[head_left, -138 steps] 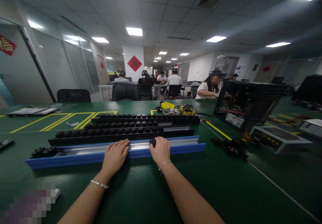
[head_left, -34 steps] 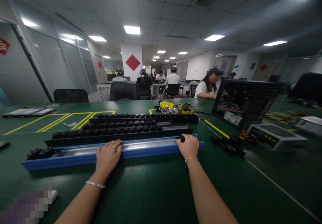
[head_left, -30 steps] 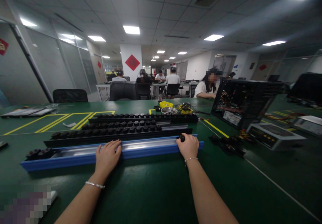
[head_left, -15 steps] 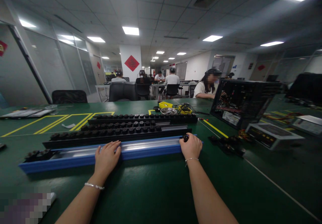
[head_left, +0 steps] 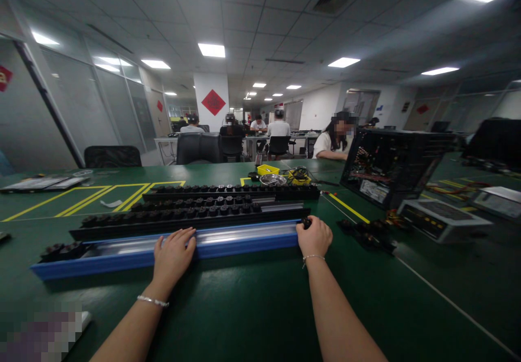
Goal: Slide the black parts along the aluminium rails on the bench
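A long blue rail (head_left: 240, 244) with a shiny metal channel lies across the green table before me. Several black socket modules (head_left: 63, 249) sit in its left end. My left hand (head_left: 174, 251) lies over the rail near its middle, fingers stretched out flat, the thumb by the front wall. At the right end, my right hand (head_left: 315, 235) is closed round a small black socket module (head_left: 306, 223), mostly hidden by the fingers. Behind the blue rail lie black rails (head_left: 195, 222) filled with rows of similar modules.
Right of the rail are loose black parts (head_left: 368, 234), a power supply unit (head_left: 443, 218) and an opened computer case (head_left: 391, 164). A yellow tray (head_left: 268, 170) and a metal dish (head_left: 272, 179) stand at the back. A person (head_left: 336, 137) sits across the table.
My right hand has slid slightly to the right with the black module, toward the rail's right end. My left hand and the rail have stayed in place.
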`<state>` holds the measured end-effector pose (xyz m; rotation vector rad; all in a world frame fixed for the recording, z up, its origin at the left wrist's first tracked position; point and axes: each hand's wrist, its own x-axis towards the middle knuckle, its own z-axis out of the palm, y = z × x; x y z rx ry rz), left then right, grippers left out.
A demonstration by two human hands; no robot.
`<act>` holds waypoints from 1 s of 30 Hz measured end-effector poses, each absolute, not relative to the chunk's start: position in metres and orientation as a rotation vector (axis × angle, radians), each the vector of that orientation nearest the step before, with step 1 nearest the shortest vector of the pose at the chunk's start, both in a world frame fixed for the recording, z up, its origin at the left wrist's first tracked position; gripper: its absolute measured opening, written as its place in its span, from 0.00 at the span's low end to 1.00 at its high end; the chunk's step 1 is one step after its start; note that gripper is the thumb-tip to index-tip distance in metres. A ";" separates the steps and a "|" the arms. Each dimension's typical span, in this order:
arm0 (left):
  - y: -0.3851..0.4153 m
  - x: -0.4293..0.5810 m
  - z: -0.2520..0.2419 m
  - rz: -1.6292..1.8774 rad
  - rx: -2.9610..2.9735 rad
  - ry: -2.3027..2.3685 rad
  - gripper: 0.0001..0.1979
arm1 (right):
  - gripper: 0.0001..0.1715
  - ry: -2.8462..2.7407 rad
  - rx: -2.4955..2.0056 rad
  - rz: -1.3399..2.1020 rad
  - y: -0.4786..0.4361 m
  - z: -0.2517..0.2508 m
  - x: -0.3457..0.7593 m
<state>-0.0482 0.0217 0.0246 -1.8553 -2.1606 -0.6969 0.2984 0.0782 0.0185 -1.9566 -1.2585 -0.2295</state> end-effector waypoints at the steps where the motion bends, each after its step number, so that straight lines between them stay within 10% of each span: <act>1: 0.022 -0.048 0.024 -0.700 -1.855 -2.160 0.18 | 0.18 -1.254 -1.957 -0.222 0.078 0.018 0.299; 30: 0.021 -0.047 0.026 -0.657 -1.842 -2.175 0.19 | 0.20 -1.286 -1.968 -0.131 0.081 0.016 0.337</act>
